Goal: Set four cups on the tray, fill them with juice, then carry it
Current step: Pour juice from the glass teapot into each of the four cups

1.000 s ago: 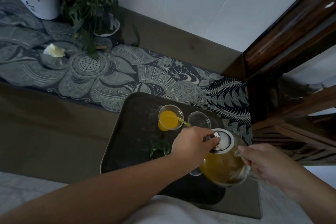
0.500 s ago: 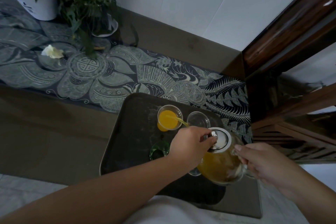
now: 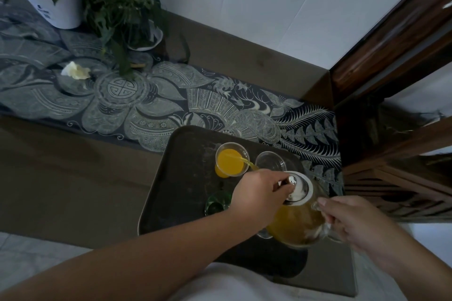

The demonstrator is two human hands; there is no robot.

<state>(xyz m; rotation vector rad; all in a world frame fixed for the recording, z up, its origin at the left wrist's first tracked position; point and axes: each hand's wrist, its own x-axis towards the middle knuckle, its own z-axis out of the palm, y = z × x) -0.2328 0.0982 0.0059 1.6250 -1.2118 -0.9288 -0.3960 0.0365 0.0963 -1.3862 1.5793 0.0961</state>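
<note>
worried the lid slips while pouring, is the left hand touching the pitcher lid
Touching: the head view shows the left hand with fingertips pressed on the pitcher lid knob.

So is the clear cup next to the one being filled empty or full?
Empty. The clear cup shows only bare glass, while the neighbouring cup holds orange juice.

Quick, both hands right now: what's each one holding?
Left hand: fingers pressed on the round white-rimmed lid.
Right hand: closed on the handle of the clear glass juice pitcher, tilted and pouring.
</note>
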